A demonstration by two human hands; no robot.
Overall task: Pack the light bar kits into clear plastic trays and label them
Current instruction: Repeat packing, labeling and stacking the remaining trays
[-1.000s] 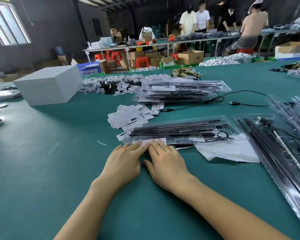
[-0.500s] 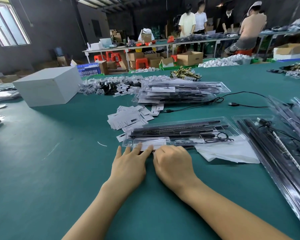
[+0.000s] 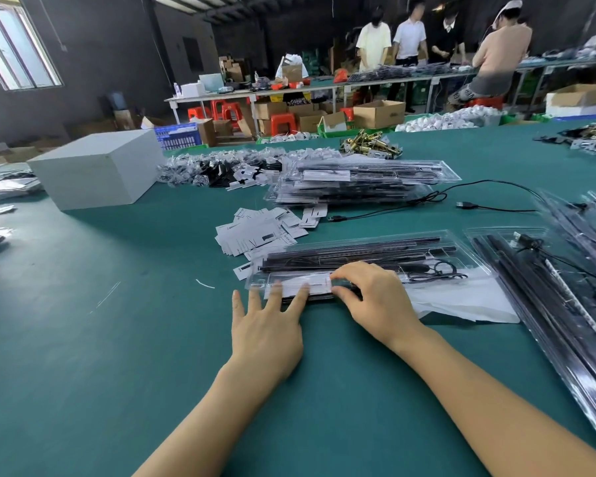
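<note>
The clear plastic tray (image 3: pixel 365 259) holding black light bars is lying on the green desk (image 3: pixel 83 339), directly ahead of the person. A white paper label (image 3: pixel 303 284) is sitting on the tray's near edge. The left hand (image 3: pixel 265 332) is lying flat with fingers spread; its fingertips (image 3: pixel 301 292) are pressing the label's left part, whereas half a second ago they were bunched closer to the right hand. The right hand (image 3: pixel 372 297) is now reaching further over the tray, with curled fingers and thumb pinching the label's right end. A loose pile of white paper labels (image 3: pixel 258 228) is lying just beyond the tray. A stack of filled clear trays (image 3: pixel 358 184) is sitting further back.
</note>
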